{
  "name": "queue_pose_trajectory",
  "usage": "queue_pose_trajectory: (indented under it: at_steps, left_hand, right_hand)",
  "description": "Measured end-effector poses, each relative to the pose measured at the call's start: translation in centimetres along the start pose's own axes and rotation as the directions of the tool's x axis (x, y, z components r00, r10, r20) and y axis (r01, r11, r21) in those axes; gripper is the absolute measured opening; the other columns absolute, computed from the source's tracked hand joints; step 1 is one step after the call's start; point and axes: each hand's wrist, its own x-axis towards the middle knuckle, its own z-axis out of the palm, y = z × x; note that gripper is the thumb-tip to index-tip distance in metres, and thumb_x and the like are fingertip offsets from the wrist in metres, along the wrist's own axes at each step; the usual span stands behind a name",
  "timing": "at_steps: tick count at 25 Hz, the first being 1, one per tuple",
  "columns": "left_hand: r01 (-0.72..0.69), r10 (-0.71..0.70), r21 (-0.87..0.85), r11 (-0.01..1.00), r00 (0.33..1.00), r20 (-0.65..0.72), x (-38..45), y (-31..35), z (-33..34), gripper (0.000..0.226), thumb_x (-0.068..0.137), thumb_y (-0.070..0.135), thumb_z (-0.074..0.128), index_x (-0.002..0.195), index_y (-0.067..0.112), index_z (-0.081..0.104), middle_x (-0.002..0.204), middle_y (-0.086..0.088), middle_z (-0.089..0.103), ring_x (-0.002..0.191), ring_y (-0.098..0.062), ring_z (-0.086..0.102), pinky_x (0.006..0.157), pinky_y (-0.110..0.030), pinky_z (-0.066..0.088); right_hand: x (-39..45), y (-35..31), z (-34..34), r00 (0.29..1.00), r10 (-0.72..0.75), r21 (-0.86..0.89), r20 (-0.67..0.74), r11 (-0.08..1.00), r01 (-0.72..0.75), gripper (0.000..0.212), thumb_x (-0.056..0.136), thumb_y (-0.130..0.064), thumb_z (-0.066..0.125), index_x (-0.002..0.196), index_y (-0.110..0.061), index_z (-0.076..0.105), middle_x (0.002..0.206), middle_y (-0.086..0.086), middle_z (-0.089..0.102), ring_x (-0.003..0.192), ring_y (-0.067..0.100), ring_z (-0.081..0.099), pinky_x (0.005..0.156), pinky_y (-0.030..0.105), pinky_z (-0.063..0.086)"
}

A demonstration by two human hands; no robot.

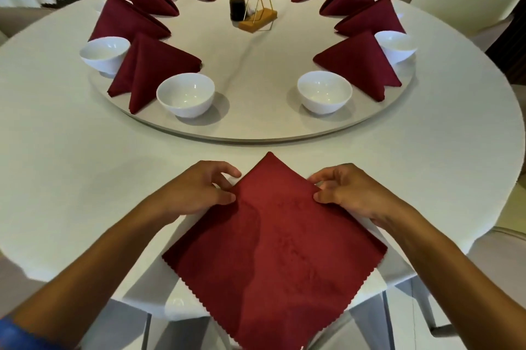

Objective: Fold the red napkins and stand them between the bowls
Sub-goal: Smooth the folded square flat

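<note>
soft even light from above; my bowls [185,98] cast faint shadows, the table [85,167] bows at the edges, far chairs blur.

A round white table [71,150] is topped by a big turntable [256,127]. One flat red napkin [273,236] is spread at the near edge, partly hanging off.

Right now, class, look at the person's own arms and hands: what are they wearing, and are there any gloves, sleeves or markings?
Both forearms are bare, with no gloves and no rings visible on the left hand or the right hand. The only clothing showing is a bit of blue fabric, apparently a sleeve, at the frame's lower left corner.
</note>
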Motion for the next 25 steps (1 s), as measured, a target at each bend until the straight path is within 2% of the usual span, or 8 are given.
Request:
queue_pose_trajectory:
  at_steps: [3,6,13,15,17,20,22,25]
  left_hand:
    - [0.011,-0.01,0.054,0.998,1.0,-0.019,0.3,-0.1,0.1,0.035,0.082,0.008,0.075,0.11,0.027,0.067,0.092,0.001,0.07,0.073,-0.008,0.065,0.067,-0.018,0.046]
    - [-0.022,0.056,0.238,0.971,0.989,-0.139,2.0,1.1,0.5,0.028,0.084,0.023,0.073,0.111,0.028,0.064,0.095,0.01,0.067,0.085,-0.007,0.063,0.08,-0.025,0.048]
    - [-0.052,0.072,0.084,0.995,0.963,-0.26,6.0,2.9,3.3,0.015,0.085,0.021,0.071,0.1,0.022,0.072,0.087,0.004,0.071,0.093,-0.019,0.068,0.088,-0.033,0.053]
    - [-0.13,0.25,0.369,0.92,0.921,-0.298,4.9,2.7,3.6,0.021,0.09,0.024,0.063,0.109,0.019,0.069,0.1,0.001,0.07,0.098,-0.022,0.065,0.087,-0.035,0.051]
    - [-0.254,0.534,0.677,0.69,0.811,-0.239,3.3,1.4,4.4,0.031,0.093,0.024,0.05,0.116,0.012,0.067,0.115,-0.006,0.068,0.107,-0.027,0.062,0.092,-0.04,0.049]
    - [-0.29,0.518,0.748,0.597,0.852,-0.084,0.8,-1.2,6.2,0.062,0.098,0.042,0.016,0.147,0.016,0.043,0.155,-0.002,0.039,0.143,-0.022,0.034,0.117,-0.047,0.028]
    - [-0.272,0.451,0.748,0.605,0.892,-0.041,-0.7,-4.0,6.4,0.067,0.099,0.052,-0.002,0.157,0.023,0.019,0.163,0.007,0.013,0.151,-0.014,0.008,0.122,-0.045,0.012]
    - [-0.223,0.464,0.772,0.595,0.88,-0.103,-4.9,-8.8,4.6,0.056,0.106,0.047,0.006,0.157,0.027,0.013,0.163,0.011,0.013,0.151,-0.01,0.007,0.119,-0.042,0.011]
  right_hand:
    - [0.6,-0.9,0.5,0.998,0.008,-0.133,-0.067,0.991,-0.017,0.03,0.087,-0.009,0.067,0.116,-0.018,0.069,0.103,-0.001,0.073,0.089,0.012,0.071,0.079,0.02,0.055]
    - [1.1,-2.1,1.0,0.972,-0.102,-0.477,-0.214,0.879,-0.013,0.04,0.088,-0.03,0.065,0.127,-0.023,0.062,0.118,-0.007,0.065,0.106,0.015,0.062,0.093,0.031,0.048]
    - [6.0,-4.4,4.7,0.943,-0.213,-0.638,-0.256,0.77,0.001,0.026,0.092,-0.039,0.056,0.11,-0.024,0.066,0.113,-0.002,0.067,0.11,0.023,0.059,0.094,0.039,0.045]
    - [5.5,-4.1,4.8,0.894,-0.364,-0.717,-0.261,0.693,0.073,0.03,0.094,-0.034,0.053,0.118,-0.021,0.063,0.117,0.0,0.066,0.111,0.026,0.057,0.092,0.038,0.042]
    - [3.4,-2.3,5.5,0.823,-0.534,-0.786,-0.196,0.588,0.194,0.035,0.097,-0.029,0.046,0.126,-0.017,0.06,0.126,0.003,0.063,0.115,0.028,0.056,0.095,0.038,0.04]
    - [0.3,0.8,6.8,0.884,-0.466,-0.817,-0.016,0.516,0.258,0.058,0.104,-0.043,0.016,0.155,-0.018,0.024,0.162,0.0,0.017,0.15,0.022,0.014,0.122,0.036,0.011]
    - [0.0,2.3,7.2,0.942,-0.334,-0.835,0.036,0.508,0.212,0.066,0.097,-0.053,-0.001,0.156,-0.024,-0.007,0.161,-0.008,-0.017,0.149,0.011,-0.018,0.122,0.035,-0.008]
    - [0.4,3.2,7.1,0.939,-0.344,-0.838,0.027,0.504,0.208,0.067,0.095,-0.057,-0.008,0.154,-0.027,-0.016,0.16,-0.012,-0.023,0.146,0.008,-0.025,0.122,0.035,-0.011]
